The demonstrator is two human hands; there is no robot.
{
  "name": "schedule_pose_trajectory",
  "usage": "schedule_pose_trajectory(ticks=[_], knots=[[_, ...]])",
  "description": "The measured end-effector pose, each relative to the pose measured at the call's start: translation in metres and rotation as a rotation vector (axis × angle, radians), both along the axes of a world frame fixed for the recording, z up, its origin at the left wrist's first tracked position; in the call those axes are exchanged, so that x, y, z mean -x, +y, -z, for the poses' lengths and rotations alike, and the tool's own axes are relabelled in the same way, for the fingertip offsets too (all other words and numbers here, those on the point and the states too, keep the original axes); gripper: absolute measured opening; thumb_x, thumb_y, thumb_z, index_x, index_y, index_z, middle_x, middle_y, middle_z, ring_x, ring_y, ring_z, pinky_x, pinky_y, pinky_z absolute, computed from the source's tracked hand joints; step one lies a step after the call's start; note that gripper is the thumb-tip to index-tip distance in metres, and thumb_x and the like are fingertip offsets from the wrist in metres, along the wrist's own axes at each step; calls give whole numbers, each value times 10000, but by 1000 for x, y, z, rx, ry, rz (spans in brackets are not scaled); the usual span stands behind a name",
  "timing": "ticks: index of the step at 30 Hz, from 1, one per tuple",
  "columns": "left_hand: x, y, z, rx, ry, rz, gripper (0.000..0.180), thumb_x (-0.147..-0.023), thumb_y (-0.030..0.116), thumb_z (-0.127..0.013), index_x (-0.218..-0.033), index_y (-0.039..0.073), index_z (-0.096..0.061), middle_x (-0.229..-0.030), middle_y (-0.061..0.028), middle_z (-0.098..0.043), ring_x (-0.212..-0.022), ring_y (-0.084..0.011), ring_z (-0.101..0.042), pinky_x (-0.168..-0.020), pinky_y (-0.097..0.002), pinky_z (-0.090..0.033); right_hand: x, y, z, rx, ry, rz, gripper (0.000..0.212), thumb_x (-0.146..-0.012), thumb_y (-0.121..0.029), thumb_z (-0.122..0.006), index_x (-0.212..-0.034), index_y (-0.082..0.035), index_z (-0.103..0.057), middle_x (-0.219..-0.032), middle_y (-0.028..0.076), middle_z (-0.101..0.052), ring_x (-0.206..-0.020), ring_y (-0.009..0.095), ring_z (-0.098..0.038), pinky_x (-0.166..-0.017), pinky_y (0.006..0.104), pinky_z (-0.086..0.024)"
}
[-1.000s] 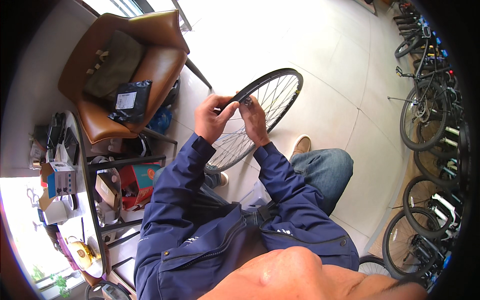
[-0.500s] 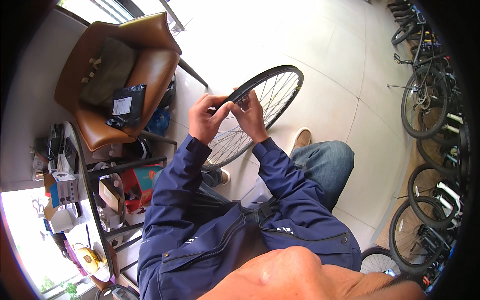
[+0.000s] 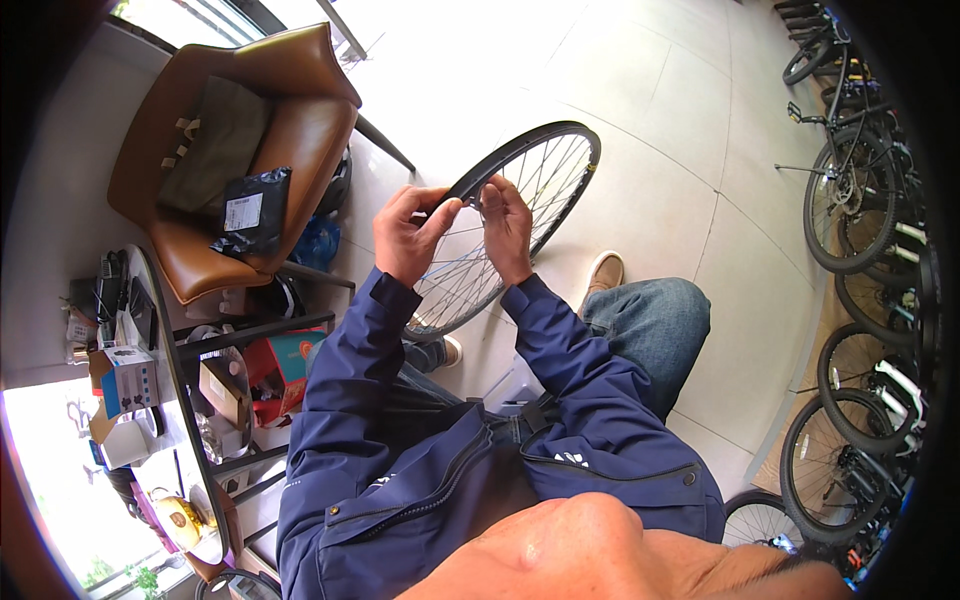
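A black-rimmed bicycle wheel (image 3: 500,158) with thin spokes and no tyre that I can make out stands tilted in front of me, between my legs. My left hand (image 3: 405,238) is closed on the near side of its rim, with the thumb pressing near the edge. Just inside the rim, among the spokes, my right hand (image 3: 508,228) has its fingers bent and thumb and fingertips brought together. Whatever small thing is pinched there is too small to tell. The lower part of the wheel is partly behind my sleeves.
A brown chair (image 3: 310,125) at the left carries a black plastic package (image 3: 255,225) and a dark cushion. Below it, a round-edged table (image 3: 185,400) holds boxes and small items. Several bicycles (image 3: 850,200) line the right side. My shoe (image 3: 604,272) rests on the tiled floor.
My right hand has turned and drawn slightly away from my left, its fingertips now showing inside the rim. The wheel has shifted a little left and up.
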State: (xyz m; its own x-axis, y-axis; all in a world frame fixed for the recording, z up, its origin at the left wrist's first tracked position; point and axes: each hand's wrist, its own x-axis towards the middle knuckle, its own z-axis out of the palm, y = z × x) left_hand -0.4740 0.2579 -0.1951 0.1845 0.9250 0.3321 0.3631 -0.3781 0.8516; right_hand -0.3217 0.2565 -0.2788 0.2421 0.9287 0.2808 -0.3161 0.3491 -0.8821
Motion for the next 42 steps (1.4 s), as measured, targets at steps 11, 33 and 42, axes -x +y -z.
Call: schedule_pose_trajectory(ticks=[11, 33, 42], knots=[[1, 0, 0, -4, -12, 10, 248, -966, 113, -835, -1147, -41, -765, -995, -57, -719, -857, -97, -685, -758, -231, -548, -5, -1, -10, 80, -195, -88, 412, -1116, -283, -639, -1429, -16, -619, -1120, 38, -726, -987, 83, -649, -861, 258, -533], [8, 6, 10, 24, -27, -42, 248, -986, 124, -818, -1163, -36, -751, -976, -45, -740, -845, -91, -691, -749, -228, -558, -5, -8, -32, 259, -175, 96, 185, -966, -47, -795, -1148, -37, -763, -894, 0, -728, -674, 33, -614, -616, 226, -505], [-3, 0, 0, -15, -66, -19, 183, -924, 81, -857, -1062, -17, -789, -904, -75, -727, -780, -121, -716, -699, -265, -574, -14, -6, -23, 228, -21, -90, 81, -1035, -64, -717, -1101, -26, -745, -918, 23, -760, -699, 93, -691, -614, 246, -539]])
